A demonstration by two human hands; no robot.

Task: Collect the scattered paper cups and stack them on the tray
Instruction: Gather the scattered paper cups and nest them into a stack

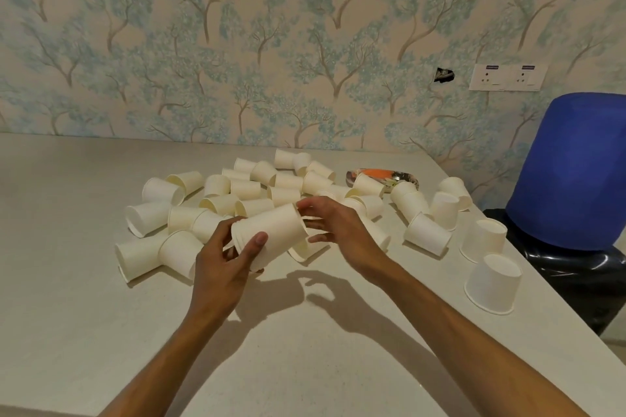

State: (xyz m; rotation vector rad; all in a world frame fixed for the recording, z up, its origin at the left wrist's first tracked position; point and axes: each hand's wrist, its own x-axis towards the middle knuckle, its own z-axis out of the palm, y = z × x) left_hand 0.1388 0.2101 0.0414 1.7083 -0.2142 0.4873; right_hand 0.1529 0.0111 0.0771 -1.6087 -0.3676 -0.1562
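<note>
Two hands meet mid-frame: your left hand (223, 257) grips a sideways stack of cups (271, 234), your right hand (333, 225) hovers loosely curled, holding nothing, at its far end. Beyond, scattered cups (244, 189) cover the table (67, 281); the tray (382, 174) lies upper right.

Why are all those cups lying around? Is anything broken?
Most paper cups lie tipped on their sides across the table, some upside down near the right edge. The wallpaper has a torn dark hole beside the wall sockets. No cup looks crushed.
</note>
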